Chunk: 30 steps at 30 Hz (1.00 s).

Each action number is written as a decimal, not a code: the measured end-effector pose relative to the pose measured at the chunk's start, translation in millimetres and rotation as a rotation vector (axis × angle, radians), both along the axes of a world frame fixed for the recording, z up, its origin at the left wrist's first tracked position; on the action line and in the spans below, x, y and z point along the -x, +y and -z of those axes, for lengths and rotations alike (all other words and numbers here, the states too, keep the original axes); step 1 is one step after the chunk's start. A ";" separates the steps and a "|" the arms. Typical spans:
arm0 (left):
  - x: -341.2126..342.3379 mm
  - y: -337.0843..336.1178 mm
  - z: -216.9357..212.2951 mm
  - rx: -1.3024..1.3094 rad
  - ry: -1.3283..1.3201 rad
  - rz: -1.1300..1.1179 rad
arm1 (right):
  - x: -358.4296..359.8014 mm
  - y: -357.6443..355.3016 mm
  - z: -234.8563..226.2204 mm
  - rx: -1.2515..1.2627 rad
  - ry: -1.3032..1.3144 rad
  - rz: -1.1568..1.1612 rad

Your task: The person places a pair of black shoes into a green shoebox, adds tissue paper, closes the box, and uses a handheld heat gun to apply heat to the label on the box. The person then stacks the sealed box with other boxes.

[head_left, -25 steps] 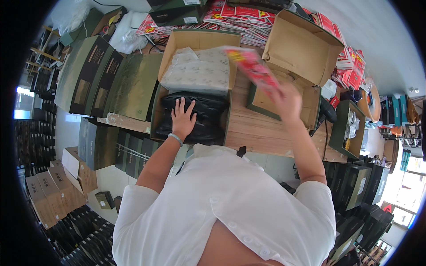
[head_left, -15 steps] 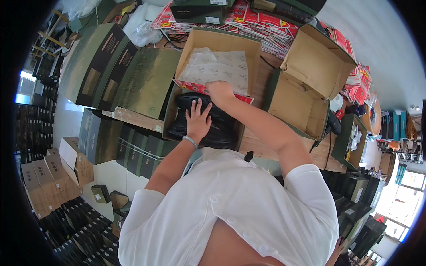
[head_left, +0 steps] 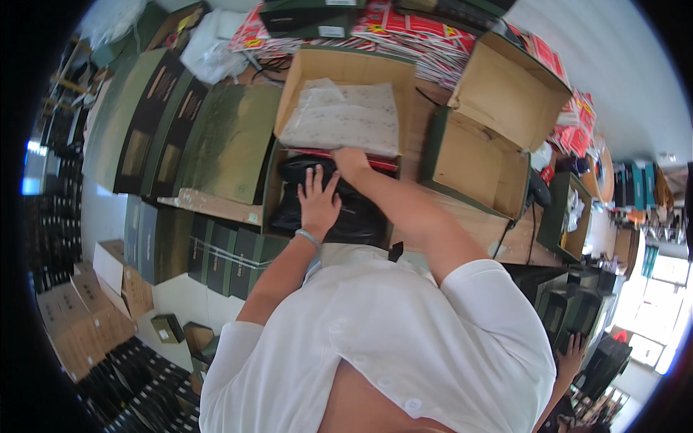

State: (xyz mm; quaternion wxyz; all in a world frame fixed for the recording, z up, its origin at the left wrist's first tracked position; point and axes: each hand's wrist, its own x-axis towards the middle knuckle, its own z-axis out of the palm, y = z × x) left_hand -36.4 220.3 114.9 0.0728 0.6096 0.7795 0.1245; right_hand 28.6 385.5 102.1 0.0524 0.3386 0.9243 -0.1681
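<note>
An opened green shoe box (head_left: 266, 195) in front of me holds shiny black goods (head_left: 361, 216) that look like leather shoes. My left hand (head_left: 319, 202) lies flat on them with its fingers spread. At the far side of the goods, my right hand (head_left: 351, 164) is curled at the edge of a flat red printed packet (head_left: 386, 164), its fingertips hidden. The packet is mostly down in the gap between the goods and the box's wall. Patterned white tissue paper (head_left: 346, 115) lies in the raised lid (head_left: 406, 86) beyond.
Another opened box (head_left: 480, 162) stands to the right on the wooden table (head_left: 415, 220). Green boxes (head_left: 234, 141) are at the left, and stacked red packets (head_left: 426, 54) lie along the back. At lower right another person's hand (head_left: 572, 353) touches dark boxes.
The red packet has gone down into the box beside the black goods, with my right hand lowered along with it. My left hand stays on the goods. The other person's hand shows more.
</note>
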 end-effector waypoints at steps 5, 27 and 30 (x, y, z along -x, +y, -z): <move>3.1 -0.6 6.6 -0.004 -0.003 0.006 | -6.3 -13.3 -25.7 0.128 0.083 0.100; -4.5 7.7 2.0 -0.035 0.086 0.029 | -234.4 -34.4 -65.6 0.186 0.938 0.428; -4.9 9.0 0.6 -0.034 0.078 0.016 | -161.5 3.0 -54.6 0.089 0.954 0.377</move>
